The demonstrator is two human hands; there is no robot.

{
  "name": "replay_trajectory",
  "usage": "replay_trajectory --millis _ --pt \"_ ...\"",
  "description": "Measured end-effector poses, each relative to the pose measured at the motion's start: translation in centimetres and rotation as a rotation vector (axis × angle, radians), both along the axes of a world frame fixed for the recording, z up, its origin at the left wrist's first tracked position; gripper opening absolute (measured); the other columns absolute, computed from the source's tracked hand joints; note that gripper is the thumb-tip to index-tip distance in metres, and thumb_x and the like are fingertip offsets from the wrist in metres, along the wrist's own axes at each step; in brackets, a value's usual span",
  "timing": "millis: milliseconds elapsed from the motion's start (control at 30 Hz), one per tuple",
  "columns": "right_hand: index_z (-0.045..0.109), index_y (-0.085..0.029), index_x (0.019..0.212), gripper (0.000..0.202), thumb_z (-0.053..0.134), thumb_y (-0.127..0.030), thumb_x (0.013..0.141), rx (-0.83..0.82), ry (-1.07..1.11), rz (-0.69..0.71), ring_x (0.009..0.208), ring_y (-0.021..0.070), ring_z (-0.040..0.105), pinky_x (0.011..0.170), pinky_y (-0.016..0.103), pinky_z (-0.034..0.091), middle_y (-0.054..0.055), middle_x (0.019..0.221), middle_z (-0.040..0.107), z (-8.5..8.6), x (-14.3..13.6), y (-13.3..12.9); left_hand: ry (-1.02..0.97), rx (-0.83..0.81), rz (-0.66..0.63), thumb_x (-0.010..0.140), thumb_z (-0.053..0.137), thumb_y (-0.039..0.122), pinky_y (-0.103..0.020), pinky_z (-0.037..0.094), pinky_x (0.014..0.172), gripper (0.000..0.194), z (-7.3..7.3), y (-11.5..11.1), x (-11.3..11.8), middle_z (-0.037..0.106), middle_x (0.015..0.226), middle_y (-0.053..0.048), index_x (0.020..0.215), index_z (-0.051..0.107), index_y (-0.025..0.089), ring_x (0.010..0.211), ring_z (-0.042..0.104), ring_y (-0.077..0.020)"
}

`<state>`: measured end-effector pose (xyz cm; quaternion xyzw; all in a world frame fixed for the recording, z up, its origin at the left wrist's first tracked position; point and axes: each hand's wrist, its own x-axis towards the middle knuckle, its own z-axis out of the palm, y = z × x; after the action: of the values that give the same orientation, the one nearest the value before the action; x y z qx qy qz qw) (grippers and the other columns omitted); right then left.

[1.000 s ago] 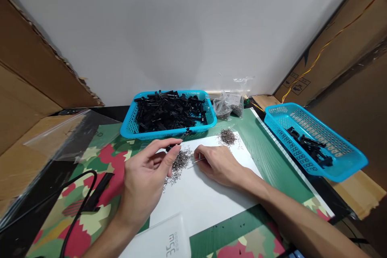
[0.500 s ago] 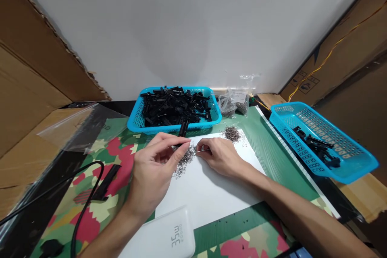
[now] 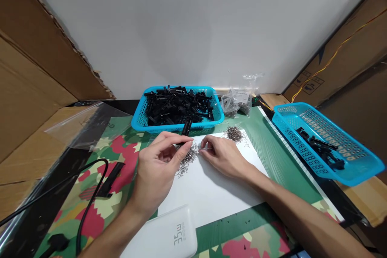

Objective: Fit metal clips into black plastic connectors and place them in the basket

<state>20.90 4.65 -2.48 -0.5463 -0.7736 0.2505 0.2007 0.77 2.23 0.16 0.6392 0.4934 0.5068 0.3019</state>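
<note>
My left hand [image 3: 159, 169] pinches a narrow black plastic part [image 3: 187, 126] between thumb and fingers, its far end pointing toward the basket behind. Close by on the right, my right hand [image 3: 225, 156] is closed on a thin silvery metal piece [image 3: 206, 148], whose exact kind I cannot make out. Beneath the fingers a pile of tiny bent metal wire pieces [image 3: 185, 164] lies on a white sheet [image 3: 205, 197]. A second, browner pile of small metal pieces [image 3: 234, 133] sits at the sheet's far right corner.
A blue basket [image 3: 137, 117] heaped with black plastic parts stands behind my hands. Another blue basket [image 3: 361, 161] at right holds several black parts. Clear bags [image 3: 243, 102] stand by the wall. A white power bank [image 3: 169, 229], black cable [image 3: 93, 193] and black part [image 3: 111, 179] lie nearer.
The whole view has shifted slightly, so things appear a little farther right. Both hands keep their grips, with hardly any movement over the sheet.
</note>
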Motion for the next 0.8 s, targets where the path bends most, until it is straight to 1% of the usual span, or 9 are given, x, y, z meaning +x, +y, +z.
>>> replay_trajectory --millis 100,200,267,433,600,633,700,800 --pt "0.073 -0.023 0.095 0.01 0.073 -0.033 0.095 -0.019 0.009 -0.066 0.07 0.015 0.058 0.064 0.028 0.027 -0.002 0.078 0.073 -0.3 -0.6 0.0 -0.003 -0.002 0.001 0.095 0.079 0.034 -0.023 0.047 0.052 0.01 0.0 -0.1 0.0 0.069 0.096 0.0 0.097 0.084 0.026 0.07 0.06 -0.0115" --pt "0.076 -0.024 0.094 0.005 0.073 -0.029 0.093 -0.039 0.031 -0.056 0.07 0.0148 0.059 0.063 0.027 0.028 -0.002 0.079 0.074 -0.3 -0.6 0.2 -0.002 -0.021 -0.002 0.095 0.078 0.035 -0.022 0.047 0.052 0.011 0.1 -0.1 0.0 0.068 0.096 0.0 0.097 0.084 0.026 0.068 0.059 -0.011" --pt "0.077 -0.024 0.093 0.005 0.072 -0.024 0.092 -0.061 0.035 -0.02 0.072 0.0154 0.061 0.064 0.027 0.03 -0.002 0.081 0.075 0.0 -0.3 0.4 -0.002 -0.025 -0.001 0.095 0.079 0.035 -0.022 0.047 0.052 0.011 0.1 -0.1 0.0 0.068 0.095 0.0 0.096 0.084 0.025 0.068 0.059 -0.0111" --pt "0.079 -0.024 0.096 0.018 0.066 -0.013 0.091 -0.079 -0.03 0.122 0.08 0.0187 0.065 0.068 0.027 0.033 0.002 0.087 0.078 1.1 0.6 0.5 -0.004 -0.024 -0.002 0.095 0.079 0.034 -0.022 0.046 0.051 0.01 0.1 -0.1 0.0 0.069 0.095 0.0 0.097 0.084 0.025 0.067 0.057 -0.0109" --pt "0.074 -0.021 0.101 0.014 0.062 -0.015 0.098 -0.077 -0.098 0.261 0.075 0.0171 0.06 0.069 0.028 0.032 0.003 0.087 0.076 1.6 1.9 0.0 -0.012 -0.059 -0.022 0.095 0.078 0.035 -0.023 0.046 0.052 0.011 0.1 -0.1 0.1 0.069 0.097 -0.001 0.097 0.084 0.025 0.069 0.058 -0.0115" --pt "0.072 -0.021 0.101 0.011 0.061 -0.016 0.1 -0.082 -0.074 0.279 0.075 0.0164 0.058 0.07 0.028 0.032 0.002 0.087 0.074 1.6 2.1 -0.1 -0.013 -0.066 -0.024 0.095 0.078 0.035 -0.023 0.046 0.052 0.011 0.1 -0.1 0.1 0.069 0.097 -0.001 0.096 0.083 0.025 0.068 0.058 -0.0113" --pt "0.067 -0.02 0.098 0.01 0.059 -0.021 0.103 -0.123 0.054 0.292 0.075 0.0153 0.055 0.071 0.027 0.033 0.001 0.086 0.07 1.5 2.4 -0.1 -0.014 -0.068 -0.027 0.095 0.078 0.035 -0.023 0.046 0.052 0.012 0.3 -0.1 0.2 0.069 0.096 -0.001 0.095 0.083 0.024 0.068 0.058 -0.0113" --pt "0.06 -0.019 0.093 0.018 0.056 -0.031 0.107 -0.273 0.384 0.299 0.078 0.0147 0.05 0.072 0.026 0.036 -0.001 0.085 0.062 1.5 2.5 0.1 -0.019 -0.073 -0.038 0.095 0.078 0.035 -0.023 0.045 0.052 0.012 0.3 -0.1 0.3 0.069 0.096 -0.001 0.094 0.083 0.024 0.067 0.058 -0.0111"
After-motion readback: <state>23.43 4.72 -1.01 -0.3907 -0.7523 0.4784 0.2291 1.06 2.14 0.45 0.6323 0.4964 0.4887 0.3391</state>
